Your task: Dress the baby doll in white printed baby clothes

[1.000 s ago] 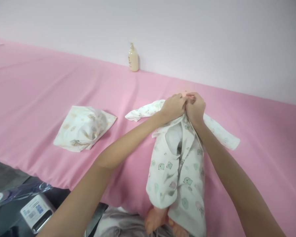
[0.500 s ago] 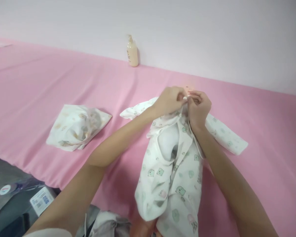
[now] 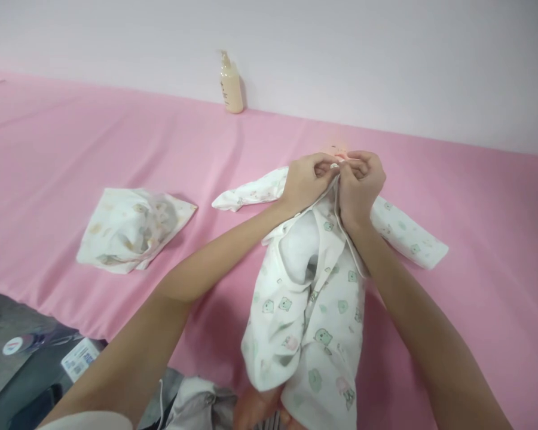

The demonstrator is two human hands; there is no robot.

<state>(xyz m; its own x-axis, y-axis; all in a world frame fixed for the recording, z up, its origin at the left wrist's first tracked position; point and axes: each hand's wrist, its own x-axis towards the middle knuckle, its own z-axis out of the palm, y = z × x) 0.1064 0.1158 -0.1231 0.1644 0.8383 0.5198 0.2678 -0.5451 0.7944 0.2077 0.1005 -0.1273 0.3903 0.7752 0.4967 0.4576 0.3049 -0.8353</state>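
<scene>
A white baby romper (image 3: 341, 310) with green bear prints lies on a baby-sized figure, its front open over a white diaper-like patch (image 3: 299, 243). At the collar, my left hand (image 3: 307, 182) pinches the cloth edge near a small white snap. Close against it, my right hand (image 3: 361, 188) is pinched on the opposite edge of the collar. Both hands partly cover the figure's head (image 3: 339, 152). The romper's sleeves stretch out to either side, and a bare foot (image 3: 256, 408) shows below one leg.
A pink sheet (image 3: 130, 143) covers the table, against a pale wall. A pump bottle (image 3: 231, 85) stands by the wall. Folded printed cloth (image 3: 130, 230) lies to the left. Below the left edge are a labelled white box (image 3: 79, 359) and a clear bottle (image 3: 36, 341).
The hands still pinch the collar and have drawn closer together. More of the romper's open front shows beneath them. The whole view has shifted slightly.
</scene>
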